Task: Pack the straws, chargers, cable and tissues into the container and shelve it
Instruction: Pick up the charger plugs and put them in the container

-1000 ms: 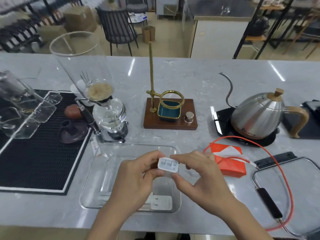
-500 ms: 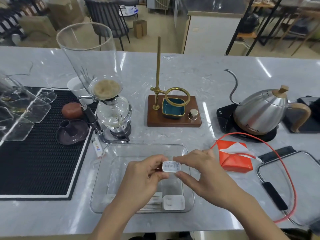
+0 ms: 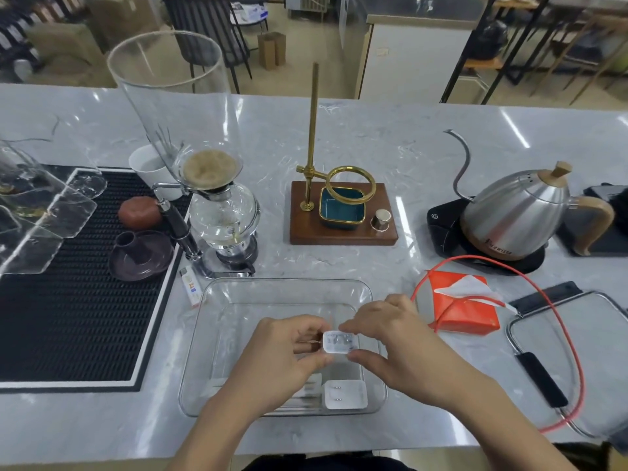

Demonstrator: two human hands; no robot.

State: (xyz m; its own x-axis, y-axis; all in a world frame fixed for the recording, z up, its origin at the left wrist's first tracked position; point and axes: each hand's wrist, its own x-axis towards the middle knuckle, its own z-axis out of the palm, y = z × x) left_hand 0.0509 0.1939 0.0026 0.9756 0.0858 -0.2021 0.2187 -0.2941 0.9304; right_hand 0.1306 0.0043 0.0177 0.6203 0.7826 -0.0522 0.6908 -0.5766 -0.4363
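Both hands over clear rectangular plastic container (image 3: 285,290) on grey marble table (image 3: 390,141). Left hand (image 3: 289,355) and right hand (image 3: 390,338), each grip pinched on small white square charger (image 3: 339,342), held above container. Second white charger (image 3: 346,394) lies inside, near corner.

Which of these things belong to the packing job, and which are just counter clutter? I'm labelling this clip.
Job:
- clear container
- white charger held in both hands, left hand, right hand
- second charger in the container
- red cable
- orange tissue pack

Lying about:
- siphon coffee maker
- gooseneck kettle
- brass dripper stand
- lighter
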